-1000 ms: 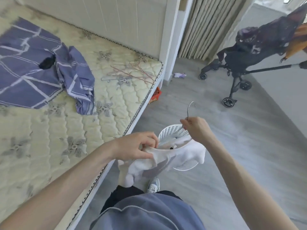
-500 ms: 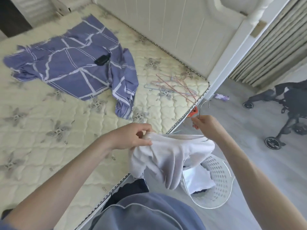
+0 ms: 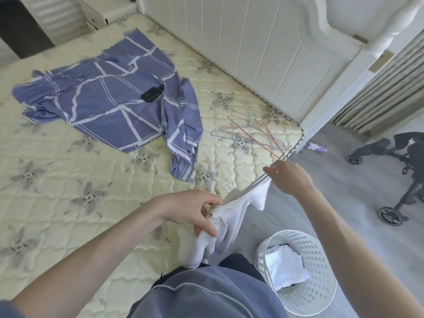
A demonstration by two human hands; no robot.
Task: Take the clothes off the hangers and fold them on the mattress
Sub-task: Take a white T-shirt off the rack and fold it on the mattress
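Observation:
A white garment (image 3: pixel 226 222) hangs between my hands over the mattress's near edge. My left hand (image 3: pixel 195 212) grips a bunch of its fabric. My right hand (image 3: pixel 288 177) pinches the thin wire hanger (image 3: pixel 278 160), whose bar is still partly inside the stretched white cloth. The cream quilted mattress (image 3: pixel 68 184) fills the left of the view. On it lies a spread-out blue garment with white lines (image 3: pixel 110 104), with a small black object (image 3: pixel 152 94) on top. A pile of several empty wire hangers (image 3: pixel 250 134) rests near the mattress's right corner.
A white perforated laundry basket (image 3: pixel 307 288) holding more white cloth stands on the grey floor at my right. A dark stroller (image 3: pixel 397 171) is farther right. The white headboard (image 3: pixel 263 42) runs along the mattress's far side, with curtains beyond.
My view turned left toward the mattress. My right hand has pulled the hanger up and to the right, stretching the white garment, while my left hand keeps hold of the fabric lower down.

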